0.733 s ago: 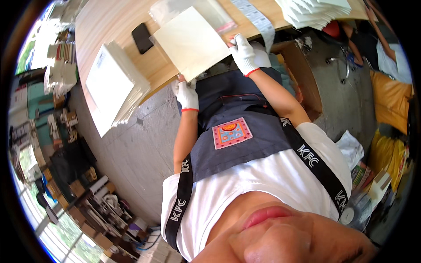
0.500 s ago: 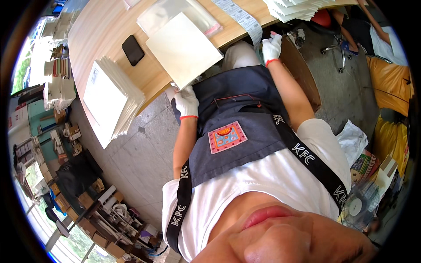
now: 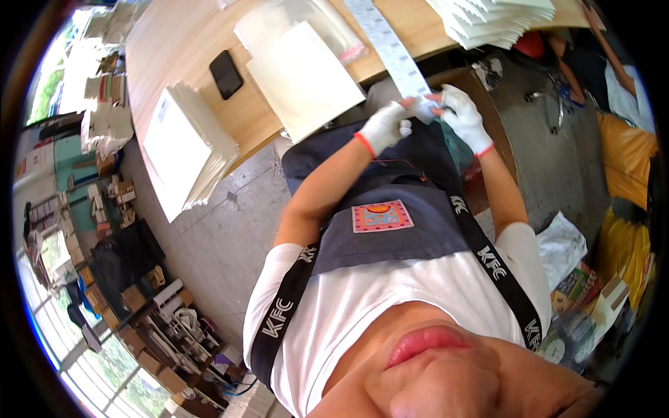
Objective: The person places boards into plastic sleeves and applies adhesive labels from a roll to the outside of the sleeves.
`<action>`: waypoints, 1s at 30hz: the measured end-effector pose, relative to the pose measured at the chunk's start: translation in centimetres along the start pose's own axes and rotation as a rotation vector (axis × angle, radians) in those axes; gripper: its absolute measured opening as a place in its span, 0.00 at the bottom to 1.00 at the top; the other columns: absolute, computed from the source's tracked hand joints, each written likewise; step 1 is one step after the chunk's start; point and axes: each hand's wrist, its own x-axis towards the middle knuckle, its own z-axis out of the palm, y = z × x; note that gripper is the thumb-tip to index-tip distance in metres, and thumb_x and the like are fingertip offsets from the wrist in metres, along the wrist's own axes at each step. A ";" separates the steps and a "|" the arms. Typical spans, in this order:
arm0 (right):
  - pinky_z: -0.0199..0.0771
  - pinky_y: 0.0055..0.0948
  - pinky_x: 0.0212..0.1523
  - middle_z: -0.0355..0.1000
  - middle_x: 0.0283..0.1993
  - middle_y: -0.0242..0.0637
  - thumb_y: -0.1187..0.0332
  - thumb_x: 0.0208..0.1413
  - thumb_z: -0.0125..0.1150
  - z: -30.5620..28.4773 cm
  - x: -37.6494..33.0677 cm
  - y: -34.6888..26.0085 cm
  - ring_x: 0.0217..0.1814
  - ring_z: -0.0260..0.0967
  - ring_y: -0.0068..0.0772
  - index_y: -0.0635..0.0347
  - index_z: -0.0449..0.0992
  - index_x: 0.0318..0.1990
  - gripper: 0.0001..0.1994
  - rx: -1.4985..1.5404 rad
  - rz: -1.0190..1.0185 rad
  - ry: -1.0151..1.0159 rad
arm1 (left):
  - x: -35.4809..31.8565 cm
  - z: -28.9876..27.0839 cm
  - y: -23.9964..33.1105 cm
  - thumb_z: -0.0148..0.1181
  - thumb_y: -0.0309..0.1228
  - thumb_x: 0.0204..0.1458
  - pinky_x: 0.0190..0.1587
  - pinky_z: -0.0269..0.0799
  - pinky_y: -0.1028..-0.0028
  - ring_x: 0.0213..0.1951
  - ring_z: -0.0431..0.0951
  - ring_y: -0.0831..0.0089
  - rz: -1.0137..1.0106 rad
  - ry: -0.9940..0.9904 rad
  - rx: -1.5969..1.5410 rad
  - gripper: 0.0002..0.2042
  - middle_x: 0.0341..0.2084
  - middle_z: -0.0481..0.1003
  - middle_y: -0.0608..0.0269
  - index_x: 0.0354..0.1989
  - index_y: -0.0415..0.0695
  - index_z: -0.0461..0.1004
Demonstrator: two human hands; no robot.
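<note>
A long strip of printed labels (image 3: 394, 52) runs over the table's near edge and hangs down toward my lap. At its lower end, my left hand (image 3: 385, 128), in a white glove with bare fingertips, pinches the left side. My right hand (image 3: 463, 120), gloved the same way, holds the right side of that end with thumb and fingers. The exact grip of the fingertips is partly hidden by the strip. Left of the strip, a flat cream-white envelope or card (image 3: 304, 80) lies with one corner past the table edge, touched by neither hand.
Clear plastic bags (image 3: 279, 24) lie beneath the cream sheet. A black phone (image 3: 226, 74) and a stack of white envelopes (image 3: 182, 150) are on the table's left; another white stack (image 3: 488, 21) is at the far right. A cardboard box (image 3: 491, 115) stands by my right arm. Another person sits beyond.
My left hand has left the cream sheet's lower corner and moved right to the label strip. My right hand has come in to the strip's end, which is now lifted and pulled nearer.
</note>
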 end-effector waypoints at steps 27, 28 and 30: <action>0.69 0.35 0.45 0.71 0.45 0.41 0.56 0.48 0.61 15.6 28.0 -3.8 0.43 0.70 0.39 0.53 0.75 0.41 0.15 -0.295 -0.099 0.136 | -13.5 -12.5 2.6 0.56 0.38 0.55 0.24 0.72 0.77 0.18 0.69 0.79 0.720 0.563 -0.190 0.11 0.24 0.73 0.67 0.41 0.47 0.68; 0.70 0.35 0.44 0.71 0.45 0.41 0.56 0.48 0.61 15.0 26.9 -5.0 0.42 0.70 0.38 0.54 0.75 0.41 0.16 -0.279 -0.151 0.242 | -14.1 -12.0 2.8 0.58 0.38 0.54 0.23 0.73 0.78 0.18 0.71 0.80 0.715 0.610 -0.161 0.10 0.21 0.72 0.68 0.37 0.47 0.69; 0.72 0.38 0.37 0.73 0.41 0.42 0.54 0.53 0.57 11.9 23.2 -7.0 0.38 0.72 0.43 0.55 0.74 0.40 0.15 0.152 0.194 0.018 | -15.8 -10.1 3.6 0.58 0.38 0.54 0.23 0.72 0.80 0.19 0.71 0.81 0.748 0.660 -0.021 0.11 0.21 0.72 0.68 0.39 0.45 0.69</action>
